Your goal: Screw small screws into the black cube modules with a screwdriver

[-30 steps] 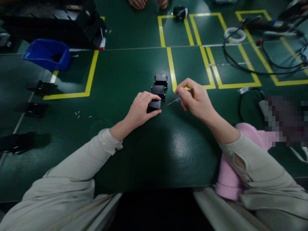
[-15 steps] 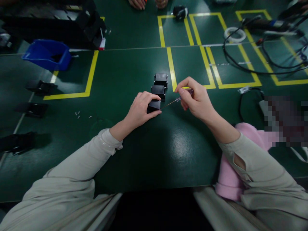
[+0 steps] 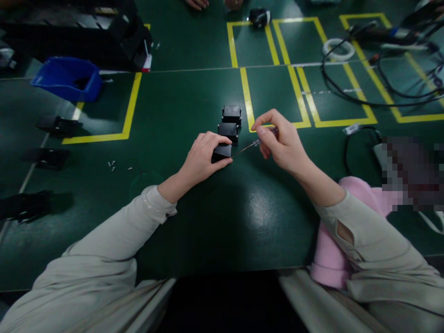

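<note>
Three small black boxes lie in a row on the green table. My left hand (image 3: 203, 157) is closed round the nearest black box (image 3: 223, 151) and holds it down on the table. My right hand (image 3: 280, 141) pinches a thin screwdriver (image 3: 250, 145) with a purple handle, and its tip touches the right side of that box. The middle box (image 3: 228, 131) and the far box (image 3: 232, 114) sit just beyond, untouched.
A blue bin (image 3: 67, 77) stands at the far left beside black parts (image 3: 57, 125). Tiny screws (image 3: 111, 164) lie left of my hand. Yellow tape lines (image 3: 248, 99), cables (image 3: 350, 97) and a tape roll (image 3: 338, 48) lie at the right. A pink cloth (image 3: 333, 249) lies under my right arm. Another person's hands (image 3: 197, 3) rest at the far edge.
My right hand has crept slightly up and left with the screwdriver. My left hand and the boxes have stayed put.
</note>
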Demonstrator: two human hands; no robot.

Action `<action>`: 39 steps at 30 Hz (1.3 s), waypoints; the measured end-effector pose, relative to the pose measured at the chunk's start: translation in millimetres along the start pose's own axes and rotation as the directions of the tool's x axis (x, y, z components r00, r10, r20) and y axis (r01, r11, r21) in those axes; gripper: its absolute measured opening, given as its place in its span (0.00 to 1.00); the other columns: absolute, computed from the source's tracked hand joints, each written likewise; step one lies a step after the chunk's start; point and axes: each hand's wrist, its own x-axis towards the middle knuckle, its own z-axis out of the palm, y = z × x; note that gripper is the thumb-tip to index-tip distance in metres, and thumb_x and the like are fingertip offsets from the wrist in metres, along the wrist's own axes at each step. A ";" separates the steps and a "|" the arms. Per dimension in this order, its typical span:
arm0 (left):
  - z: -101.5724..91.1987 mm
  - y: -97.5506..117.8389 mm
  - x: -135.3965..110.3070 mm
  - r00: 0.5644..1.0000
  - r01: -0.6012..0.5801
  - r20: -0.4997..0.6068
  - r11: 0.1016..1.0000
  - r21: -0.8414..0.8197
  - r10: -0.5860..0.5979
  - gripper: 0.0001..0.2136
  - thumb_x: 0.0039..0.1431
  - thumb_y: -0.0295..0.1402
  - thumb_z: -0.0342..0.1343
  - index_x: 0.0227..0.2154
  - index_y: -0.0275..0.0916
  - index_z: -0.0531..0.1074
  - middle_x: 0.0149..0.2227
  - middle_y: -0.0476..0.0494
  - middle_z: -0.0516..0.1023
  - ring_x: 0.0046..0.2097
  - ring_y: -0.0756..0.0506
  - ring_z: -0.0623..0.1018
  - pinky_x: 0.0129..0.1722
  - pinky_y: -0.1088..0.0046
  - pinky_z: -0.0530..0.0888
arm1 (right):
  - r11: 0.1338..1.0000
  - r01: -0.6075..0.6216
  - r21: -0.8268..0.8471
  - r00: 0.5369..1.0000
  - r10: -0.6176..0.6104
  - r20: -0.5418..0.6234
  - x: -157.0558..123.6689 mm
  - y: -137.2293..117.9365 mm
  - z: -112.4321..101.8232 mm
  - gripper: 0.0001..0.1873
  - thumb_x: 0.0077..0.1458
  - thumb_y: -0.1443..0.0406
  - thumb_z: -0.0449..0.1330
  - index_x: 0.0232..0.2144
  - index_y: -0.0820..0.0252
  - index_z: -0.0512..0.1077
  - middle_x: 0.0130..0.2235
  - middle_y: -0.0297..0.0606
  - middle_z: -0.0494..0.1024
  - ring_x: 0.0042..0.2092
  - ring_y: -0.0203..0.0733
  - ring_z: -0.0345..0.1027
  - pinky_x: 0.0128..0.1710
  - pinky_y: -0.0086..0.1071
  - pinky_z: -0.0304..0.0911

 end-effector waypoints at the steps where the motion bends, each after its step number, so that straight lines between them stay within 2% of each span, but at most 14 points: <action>1: -0.2 0.4 0.0 1.000 0.005 0.003 1.000 -0.001 -0.005 0.17 0.63 0.38 0.60 0.51 0.39 0.69 0.52 0.41 0.75 0.52 0.39 0.72 0.53 0.60 0.67 | 1.000 -0.005 -0.009 1.000 0.005 -0.003 0.0 -0.1 0.0 0.08 0.67 0.59 0.54 0.36 0.55 0.65 0.16 0.21 0.60 0.15 0.30 0.57 0.16 0.28 0.51; 3: -0.8 1.3 0.0 1.000 0.016 0.008 1.000 -0.003 -0.016 0.16 0.62 0.38 0.60 0.51 0.39 0.69 0.52 0.41 0.75 0.52 0.39 0.72 0.53 0.60 0.67 | 1.000 -0.007 -0.030 1.000 0.006 -0.006 -0.1 0.0 -0.1 0.11 0.67 0.57 0.54 0.34 0.55 0.65 0.15 0.21 0.59 0.15 0.30 0.57 0.15 0.27 0.50; 8: -1.3 2.4 0.0 1.000 0.014 0.006 1.000 -0.001 -0.014 0.16 0.63 0.38 0.60 0.51 0.39 0.69 0.52 0.40 0.75 0.53 0.39 0.72 0.53 0.60 0.67 | 1.000 0.009 -0.015 1.000 -0.009 0.003 -0.3 0.9 -0.6 0.07 0.67 0.58 0.54 0.39 0.54 0.65 0.17 0.21 0.62 0.16 0.30 0.58 0.17 0.28 0.53; 14: -1.2 2.0 0.0 0.999 0.029 0.019 1.000 -0.003 -0.029 0.16 0.63 0.38 0.59 0.51 0.39 0.69 0.52 0.40 0.75 0.53 0.38 0.72 0.53 0.60 0.67 | 0.999 -0.024 -0.037 1.000 0.023 -0.006 -0.2 -1.1 -0.7 0.11 0.67 0.56 0.54 0.34 0.54 0.66 0.15 0.22 0.59 0.15 0.31 0.58 0.16 0.29 0.51; 19: -0.9 2.1 -0.5 0.999 0.035 0.026 0.999 -0.006 -0.035 0.16 0.63 0.39 0.59 0.52 0.40 0.69 0.52 0.40 0.74 0.53 0.38 0.72 0.53 0.59 0.67 | 1.000 -0.011 -0.010 1.000 0.011 -0.004 -0.4 -1.0 -0.8 0.07 0.66 0.57 0.55 0.38 0.53 0.66 0.17 0.21 0.62 0.16 0.30 0.58 0.17 0.29 0.53; 26: -1.6 2.4 -0.1 1.000 0.019 0.016 1.000 -0.008 -0.019 0.16 0.63 0.38 0.60 0.51 0.39 0.69 0.52 0.40 0.74 0.53 0.39 0.72 0.53 0.61 0.67 | 0.999 -0.021 -0.041 1.000 0.020 -0.010 0.6 0.1 -1.0 0.14 0.66 0.52 0.54 0.33 0.54 0.66 0.15 0.21 0.59 0.15 0.30 0.58 0.16 0.29 0.50; 32: -1.5 2.4 -0.1 1.000 0.023 0.014 1.000 -0.005 -0.023 0.16 0.63 0.37 0.60 0.51 0.39 0.69 0.52 0.40 0.75 0.53 0.38 0.72 0.53 0.60 0.67 | 1.000 0.001 -0.006 1.000 -0.001 -0.010 0.5 2.3 -0.1 0.09 0.66 0.55 0.56 0.39 0.53 0.65 0.17 0.21 0.62 0.16 0.30 0.58 0.17 0.29 0.52; 37: -1.1 1.0 -0.2 1.000 0.018 0.013 1.000 0.002 -0.018 0.16 0.63 0.38 0.59 0.52 0.40 0.69 0.52 0.40 0.75 0.53 0.38 0.72 0.53 0.59 0.68 | 0.999 -0.017 -0.049 1.000 0.017 -0.015 0.7 -0.3 -0.2 0.13 0.66 0.54 0.55 0.34 0.54 0.66 0.15 0.21 0.59 0.15 0.30 0.58 0.16 0.30 0.49; 39: -1.3 1.4 -0.2 1.000 0.021 0.014 1.000 0.001 -0.021 0.16 0.63 0.38 0.59 0.51 0.40 0.69 0.52 0.40 0.75 0.53 0.38 0.72 0.53 0.59 0.68 | 0.999 -0.017 -0.040 1.000 0.016 -0.012 0.4 -0.3 -0.4 0.12 0.66 0.54 0.55 0.34 0.53 0.65 0.15 0.21 0.59 0.15 0.31 0.57 0.16 0.30 0.49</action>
